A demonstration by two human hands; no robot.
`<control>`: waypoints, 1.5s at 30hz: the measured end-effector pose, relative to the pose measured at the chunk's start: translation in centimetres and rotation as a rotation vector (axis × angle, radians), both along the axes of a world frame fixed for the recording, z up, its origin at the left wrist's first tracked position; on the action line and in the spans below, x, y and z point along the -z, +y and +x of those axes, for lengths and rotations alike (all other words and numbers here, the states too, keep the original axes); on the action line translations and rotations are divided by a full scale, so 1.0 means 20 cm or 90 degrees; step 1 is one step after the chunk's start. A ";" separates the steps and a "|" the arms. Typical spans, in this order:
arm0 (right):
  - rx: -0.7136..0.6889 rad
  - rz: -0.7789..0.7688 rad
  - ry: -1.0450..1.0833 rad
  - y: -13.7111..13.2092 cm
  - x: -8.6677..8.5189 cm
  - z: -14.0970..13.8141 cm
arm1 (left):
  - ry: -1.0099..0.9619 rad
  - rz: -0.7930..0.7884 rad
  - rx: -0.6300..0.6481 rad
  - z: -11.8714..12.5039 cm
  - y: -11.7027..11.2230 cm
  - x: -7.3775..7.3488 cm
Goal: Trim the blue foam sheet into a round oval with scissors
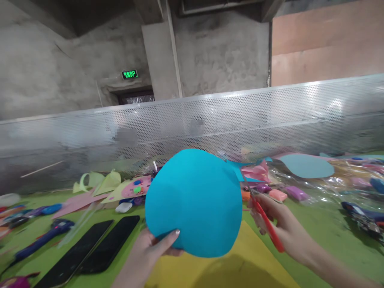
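Observation:
A large, roughly round sheet of blue paper (195,200) is held up in front of me. My left hand (162,244) pinches its lower left edge, the thumb lying on the near face. In my right hand (276,224) is a pair of scissors with red handles (267,226), the blades pointing up beside the paper's right edge. A blue paper strip (240,170) shows near the blade tips; whether it is joined to the round sheet I cannot tell. Beneath the round sheet a yellow sheet (237,264) lies on the green table (318,248).
Two black phones (111,244) and a blue glue gun (45,240) lie at left. Behind them are paper cutouts (132,190). Small coloured clay packs (295,193) and a light blue paper piece (307,166) sit at right. A perforated metal panel (216,120) stands along the back.

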State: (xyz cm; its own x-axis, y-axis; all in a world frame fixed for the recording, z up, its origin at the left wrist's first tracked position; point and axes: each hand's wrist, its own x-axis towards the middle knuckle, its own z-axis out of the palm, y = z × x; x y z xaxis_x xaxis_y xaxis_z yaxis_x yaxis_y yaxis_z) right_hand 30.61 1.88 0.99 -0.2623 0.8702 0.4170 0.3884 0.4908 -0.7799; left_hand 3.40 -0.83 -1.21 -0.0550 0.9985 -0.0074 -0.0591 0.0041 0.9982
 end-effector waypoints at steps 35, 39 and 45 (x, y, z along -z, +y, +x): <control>-0.059 -0.073 0.024 -0.02 0.01 -0.02 | 0.026 -0.027 0.022 0.00 -0.01 0.01; -0.036 -0.068 0.026 -0.02 0.01 -0.03 | 0.019 -0.016 0.021 0.00 -0.01 0.01; -0.062 -0.084 0.037 -0.01 0.01 -0.03 | 0.012 -0.015 0.017 -0.01 -0.01 0.01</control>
